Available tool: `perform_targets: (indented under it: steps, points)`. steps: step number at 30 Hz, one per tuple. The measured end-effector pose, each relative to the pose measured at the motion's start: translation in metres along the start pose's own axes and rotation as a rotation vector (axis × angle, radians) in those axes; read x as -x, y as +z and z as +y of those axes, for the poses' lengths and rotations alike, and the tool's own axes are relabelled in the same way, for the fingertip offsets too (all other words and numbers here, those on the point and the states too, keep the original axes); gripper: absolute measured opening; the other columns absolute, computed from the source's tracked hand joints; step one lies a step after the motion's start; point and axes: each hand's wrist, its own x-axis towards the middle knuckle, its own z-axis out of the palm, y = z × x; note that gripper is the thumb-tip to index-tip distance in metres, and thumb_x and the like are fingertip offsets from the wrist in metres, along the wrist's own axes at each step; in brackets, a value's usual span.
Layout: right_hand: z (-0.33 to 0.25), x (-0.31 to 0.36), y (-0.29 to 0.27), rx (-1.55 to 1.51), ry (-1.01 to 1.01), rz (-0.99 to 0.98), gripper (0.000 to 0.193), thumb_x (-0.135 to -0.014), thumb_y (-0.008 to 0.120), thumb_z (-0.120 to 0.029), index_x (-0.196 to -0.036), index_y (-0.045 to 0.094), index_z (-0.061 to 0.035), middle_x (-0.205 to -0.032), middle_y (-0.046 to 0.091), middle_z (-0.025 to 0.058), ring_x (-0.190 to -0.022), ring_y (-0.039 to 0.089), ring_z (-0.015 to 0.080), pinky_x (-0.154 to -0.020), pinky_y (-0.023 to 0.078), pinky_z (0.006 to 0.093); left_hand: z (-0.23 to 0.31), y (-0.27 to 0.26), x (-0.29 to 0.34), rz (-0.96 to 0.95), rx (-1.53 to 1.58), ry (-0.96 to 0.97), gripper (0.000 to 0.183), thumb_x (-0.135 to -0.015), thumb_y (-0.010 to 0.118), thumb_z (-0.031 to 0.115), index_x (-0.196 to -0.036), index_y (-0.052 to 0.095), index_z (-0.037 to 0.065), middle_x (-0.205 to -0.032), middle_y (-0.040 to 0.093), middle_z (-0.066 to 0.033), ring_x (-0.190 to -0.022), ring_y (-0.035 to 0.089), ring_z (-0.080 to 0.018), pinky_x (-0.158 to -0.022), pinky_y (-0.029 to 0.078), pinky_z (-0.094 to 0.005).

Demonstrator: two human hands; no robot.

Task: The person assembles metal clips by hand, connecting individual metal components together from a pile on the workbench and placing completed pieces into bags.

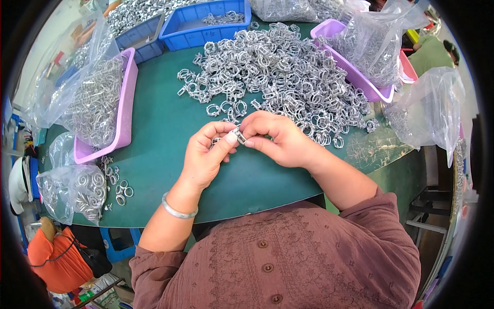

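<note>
Over the green tabletop [170,144], both my hands meet at one small silvery metal ring piece [240,137] with a rectangular part. My left hand [206,152] pinches it between thumb and fingers, and a second ring piece partly shows among those fingers. From the other side, my right hand [280,139] grips the same piece with thumb and forefinger. Much of the piece is hidden by the fingertips. Just beyond my hands spreads a large heap of similar metal ring pieces [278,67], its nearest ones almost touching my right hand.
Purple baskets with bagged metal pieces stand at left [128,108] and right [355,77]. A blue bin [188,36] holds a few pieces at the back. Near left lie a plastic bag of rounded metal parts [87,190] and loose rings [121,193]. A person in orange [56,260] is lower left.
</note>
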Motion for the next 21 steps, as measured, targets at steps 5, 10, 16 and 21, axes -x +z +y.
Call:
perform_targets:
  steps: [5,10,16,21]
  points:
    - [-0.0039,0.0015,0.0037,0.0,0.081,0.048,0.014,-0.075,0.061,-0.003,-0.087,0.053,-0.0017,-0.08,0.056,0.0059,-0.072,0.057,0.0123,-0.061,0.046,0.0254,-0.0005,-0.0021,0.0001,-0.02,0.01,0.015,0.021,-0.085,0.056,0.015,-0.102,0.057,0.004,-0.08,0.06,-0.001,-0.067,0.054,-0.0059,-0.053,0.042,-0.0174]
    - [-0.0021,0.0041,0.0037,-0.061,0.131,0.063,0.022,-0.075,0.062,-0.003,-0.095,0.052,-0.0009,-0.082,0.057,0.0058,-0.072,0.058,0.0123,-0.062,0.047,0.0241,0.0005,-0.0027,0.0012,-0.038,0.203,-0.037,0.023,-0.085,0.055,0.014,-0.106,0.056,0.005,-0.085,0.061,-0.0022,-0.069,0.055,-0.0078,-0.055,0.043,-0.0196]
    - [-0.0046,0.0024,0.0033,-0.382,0.238,0.009,0.024,-0.079,0.058,0.001,-0.102,0.051,0.0014,-0.093,0.058,0.0052,-0.084,0.056,0.0105,-0.076,0.046,0.0234,0.0025,-0.0042,0.0009,-0.066,0.245,-0.062,0.026,-0.088,0.05,0.019,-0.109,0.054,0.005,-0.085,0.06,-0.0033,-0.069,0.055,-0.011,-0.057,0.043,-0.0224]
    - [-0.0049,0.0033,0.0055,-0.466,0.219,0.053,0.022,-0.079,0.056,0.004,-0.1,0.05,0.0015,-0.089,0.057,0.0047,-0.081,0.055,0.0097,-0.074,0.046,0.0239,0.0029,-0.0023,0.0008,-0.081,0.294,-0.075,0.026,-0.087,0.051,0.016,-0.11,0.055,0.005,-0.087,0.061,-0.003,-0.069,0.054,-0.0078,-0.056,0.043,-0.0195]
